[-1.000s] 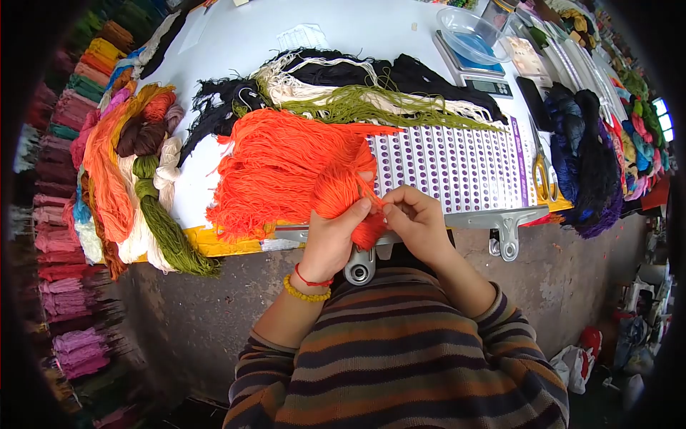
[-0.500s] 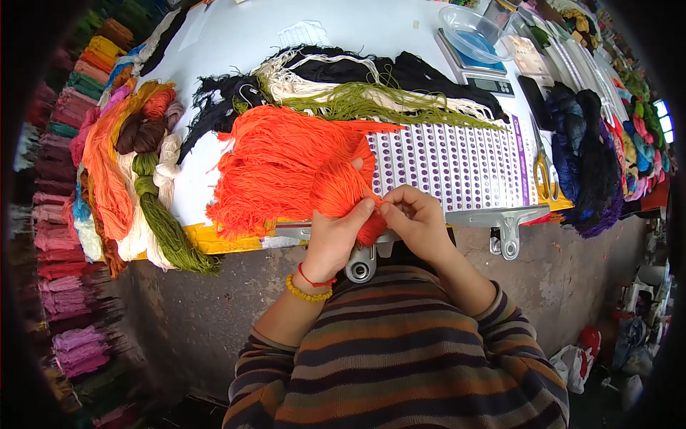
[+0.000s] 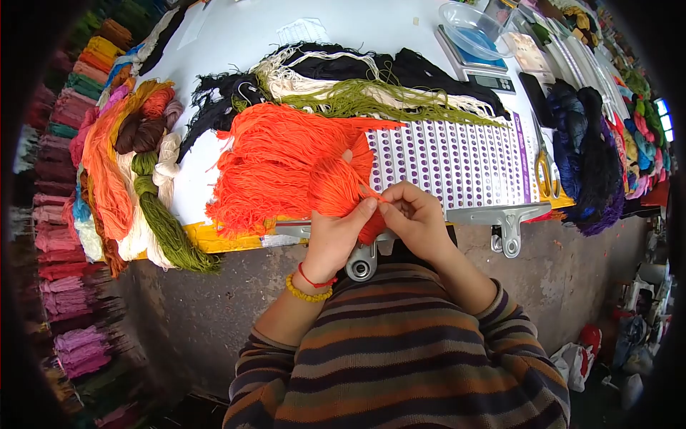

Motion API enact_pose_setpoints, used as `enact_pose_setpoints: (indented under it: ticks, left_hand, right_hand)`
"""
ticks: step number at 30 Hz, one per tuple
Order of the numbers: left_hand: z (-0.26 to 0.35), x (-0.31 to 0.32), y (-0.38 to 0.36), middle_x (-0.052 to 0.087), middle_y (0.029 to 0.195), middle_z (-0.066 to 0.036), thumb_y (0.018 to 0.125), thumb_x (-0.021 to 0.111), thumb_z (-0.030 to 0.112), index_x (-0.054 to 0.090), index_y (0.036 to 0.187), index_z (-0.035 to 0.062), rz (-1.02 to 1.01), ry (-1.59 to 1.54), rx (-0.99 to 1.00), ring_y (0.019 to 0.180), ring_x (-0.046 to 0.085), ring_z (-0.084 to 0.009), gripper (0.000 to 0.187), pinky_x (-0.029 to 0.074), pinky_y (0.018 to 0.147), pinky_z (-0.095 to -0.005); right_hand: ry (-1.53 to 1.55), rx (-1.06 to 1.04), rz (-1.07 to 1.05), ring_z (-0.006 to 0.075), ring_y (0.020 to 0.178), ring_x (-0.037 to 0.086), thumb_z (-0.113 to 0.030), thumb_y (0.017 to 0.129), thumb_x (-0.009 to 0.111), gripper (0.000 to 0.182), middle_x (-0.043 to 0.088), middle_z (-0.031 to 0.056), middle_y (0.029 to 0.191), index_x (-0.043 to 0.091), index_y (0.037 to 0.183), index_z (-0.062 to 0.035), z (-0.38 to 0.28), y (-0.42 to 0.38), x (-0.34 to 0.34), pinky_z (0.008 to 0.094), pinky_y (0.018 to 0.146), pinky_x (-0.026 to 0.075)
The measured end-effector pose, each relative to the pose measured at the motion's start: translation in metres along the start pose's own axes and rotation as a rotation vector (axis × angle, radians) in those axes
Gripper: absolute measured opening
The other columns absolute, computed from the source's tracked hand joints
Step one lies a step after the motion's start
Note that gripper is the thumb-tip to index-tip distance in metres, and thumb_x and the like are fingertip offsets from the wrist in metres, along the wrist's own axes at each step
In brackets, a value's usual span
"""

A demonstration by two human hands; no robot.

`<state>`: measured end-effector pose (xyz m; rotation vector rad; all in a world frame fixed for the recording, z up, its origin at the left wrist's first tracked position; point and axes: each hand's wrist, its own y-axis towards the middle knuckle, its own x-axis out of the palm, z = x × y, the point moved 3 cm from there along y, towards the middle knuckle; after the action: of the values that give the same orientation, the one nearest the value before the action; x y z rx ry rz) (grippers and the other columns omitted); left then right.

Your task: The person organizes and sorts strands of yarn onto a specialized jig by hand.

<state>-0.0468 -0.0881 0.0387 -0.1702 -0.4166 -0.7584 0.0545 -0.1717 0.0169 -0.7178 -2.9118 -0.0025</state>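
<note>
A bright orange skein of thread (image 3: 334, 187) is gripped in my left hand (image 3: 334, 239), the thumb pressed along its right side and the other fingers hidden behind it. Close beside the left thumb, my right hand (image 3: 414, 220) pinches an orange strand at the skein's edge with thumb and fingertips. Larger bundles of the same orange thread (image 3: 275, 154) lie on the table just behind and left of my hands. Under and right of the skein is a sheet with rows of purple dots (image 3: 450, 161), held at the table edge by a metal clip (image 3: 507, 218).
Black, cream and olive yarn (image 3: 371, 89) lies across the table behind. Mixed skeins (image 3: 143, 171) hang over the left edge. On the right are scissors (image 3: 547, 175), a phone (image 3: 536, 100), a scale (image 3: 491, 82) with a clear bowl (image 3: 475, 32), and dark blue yarn (image 3: 572, 154).
Both hands stay almost where they were, still holding the orange thread. The view has shifted very slightly.
</note>
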Motion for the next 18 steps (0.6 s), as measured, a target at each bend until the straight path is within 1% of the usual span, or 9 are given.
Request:
enact_pose_setpoints:
  ticks: [7,9,11,13,14,15,16,17,18]
  left_hand:
    - [0.007,-0.001,0.000,0.055,0.090,-0.005,0.079,0.051,-0.007,0.031,0.129,-0.0012,0.015,-0.134,-0.104,0.084,0.053,-0.0119,0.054,0.042,0.082,-0.0257]
    - [0.007,-0.003,0.001,0.055,0.087,-0.006,0.079,0.048,-0.004,0.040,0.121,-0.0024,0.024,-0.290,-0.179,0.078,0.054,-0.0147,0.043,0.044,0.076,-0.0282]
    - [0.004,-0.010,0.003,0.054,0.086,-0.007,0.078,0.047,-0.003,0.042,0.118,-0.0028,-0.018,-0.403,-0.231,0.076,0.054,-0.0157,0.040,0.044,0.074,-0.0289]
    - [0.003,-0.014,0.003,0.053,0.080,-0.007,0.079,0.045,0.002,0.048,0.110,-0.0037,-0.037,-0.532,-0.335,0.069,0.052,-0.0161,0.032,0.043,0.067,-0.0285]
    - [0.003,-0.016,0.003,0.053,0.080,-0.007,0.079,0.045,0.002,0.048,0.110,-0.0037,-0.038,-0.532,-0.334,0.069,0.052,-0.0161,0.032,0.043,0.067,-0.0285]
    - [0.002,-0.017,0.001,0.053,0.080,-0.007,0.080,0.045,0.005,0.048,0.110,-0.0036,-0.121,-0.558,-0.374,0.068,0.052,-0.0159,0.031,0.043,0.066,-0.0279]
    - [0.001,-0.016,0.000,0.053,0.080,-0.007,0.082,0.045,0.007,0.049,0.109,-0.0036,-0.206,-0.584,-0.411,0.067,0.052,-0.0156,0.030,0.042,0.065,-0.0274]
    - [0.001,-0.016,0.001,0.053,0.080,-0.007,0.082,0.045,0.007,0.049,0.109,-0.0036,-0.205,-0.584,-0.406,0.067,0.052,-0.0156,0.030,0.042,0.065,-0.0274]
    - [-0.001,-0.014,0.000,0.054,0.081,-0.007,0.083,0.045,0.011,0.050,0.110,-0.0035,-0.230,-0.589,-0.423,0.066,0.051,-0.0150,0.030,0.042,0.064,-0.0267]
  right_hand:
    - [0.054,0.025,0.002,-0.0018,0.050,0.040,-0.002,0.081,0.055,0.005,0.047,-0.0054,0.061,0.052,0.084,-0.0017,-0.003,0.000,0.001,0.0151,0.044,0.031]
    - [0.115,0.090,0.024,-0.0002,0.050,0.041,-0.002,0.081,0.054,0.004,0.048,-0.0038,0.062,0.052,0.085,-0.0014,-0.008,-0.001,0.002,0.0163,0.044,0.032]
    - [0.175,0.154,0.047,0.0014,0.049,0.042,-0.003,0.082,0.053,0.004,0.050,-0.0023,0.062,0.052,0.085,-0.0011,-0.018,-0.001,0.001,0.0175,0.043,0.032]
    - [0.719,0.388,-0.161,0.0055,0.047,0.042,-0.005,0.082,0.050,0.006,0.051,0.0016,0.060,0.053,0.085,0.0002,-0.023,-0.004,0.002,0.0202,0.042,0.033]
    - [0.715,0.364,-0.377,0.0069,0.043,0.036,-0.013,0.083,0.048,0.017,0.044,-0.0016,0.053,0.052,0.095,-0.0017,-0.018,-0.005,0.002,0.0202,0.042,0.029]
    - [0.714,0.364,-0.378,0.0069,0.043,0.036,-0.013,0.083,0.048,0.017,0.044,-0.0016,0.053,0.052,0.095,-0.0017,-0.017,-0.006,0.002,0.0202,0.042,0.029]
    - [0.932,0.315,-0.405,0.0064,0.042,0.033,-0.018,0.085,0.047,0.024,0.038,-0.0034,0.050,0.049,0.103,-0.0035,-0.025,-0.005,0.004,0.0200,0.043,0.026]
    - [1.149,0.263,-0.431,0.0059,0.041,0.029,-0.024,0.086,0.047,0.031,0.032,-0.0051,0.047,0.047,0.112,-0.0053,-0.032,-0.004,0.005,0.0198,0.043,0.024]
    - [1.214,0.205,-0.383,0.0054,0.040,0.025,-0.031,0.088,0.044,0.043,0.024,-0.0060,0.046,0.037,0.124,-0.0095,-0.035,0.001,0.001,0.0196,0.043,0.021]
